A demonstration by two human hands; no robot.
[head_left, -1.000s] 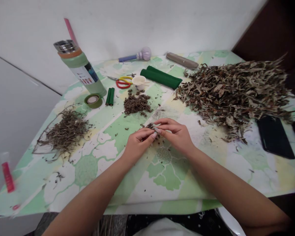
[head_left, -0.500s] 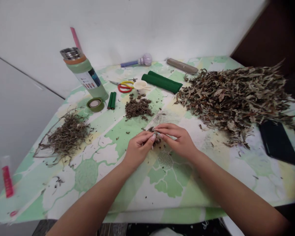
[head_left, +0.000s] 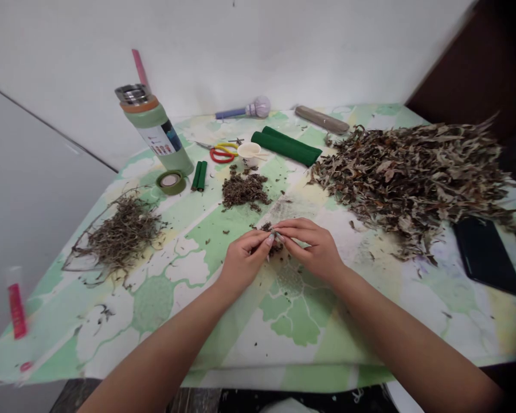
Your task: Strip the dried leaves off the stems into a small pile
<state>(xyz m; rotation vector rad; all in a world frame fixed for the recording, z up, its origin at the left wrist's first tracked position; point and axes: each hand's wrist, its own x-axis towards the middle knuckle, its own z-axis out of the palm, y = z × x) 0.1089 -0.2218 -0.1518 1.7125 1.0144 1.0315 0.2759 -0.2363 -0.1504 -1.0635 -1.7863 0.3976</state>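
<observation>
My left hand (head_left: 246, 258) and my right hand (head_left: 312, 245) meet at the middle of the table, fingertips pinched together over a small heap of crumbled dried leaf (head_left: 276, 249). Both are closed on a bit of dried leaf, mostly hidden by the fingers. Just beyond them lies a larger pile of crumbled leaf (head_left: 244, 190). A big heap of whole dried leaves (head_left: 413, 172) spreads to the right. On the left sits a tangle of thin dry stems (head_left: 122, 232).
Behind the crumbled pile stand a small white cup (head_left: 249, 152) and red-yellow scissors (head_left: 223, 152). Green rolls (head_left: 286, 146), two short green sticks (head_left: 199, 176), green tape (head_left: 171, 182) and a tall bottle (head_left: 161, 135) are farther back. A black phone (head_left: 488, 255) lies right.
The view has shifted slightly, so the background things sit a little farther right and lower. My hands stay pinched together in nearly the same place, with small finger movement.
</observation>
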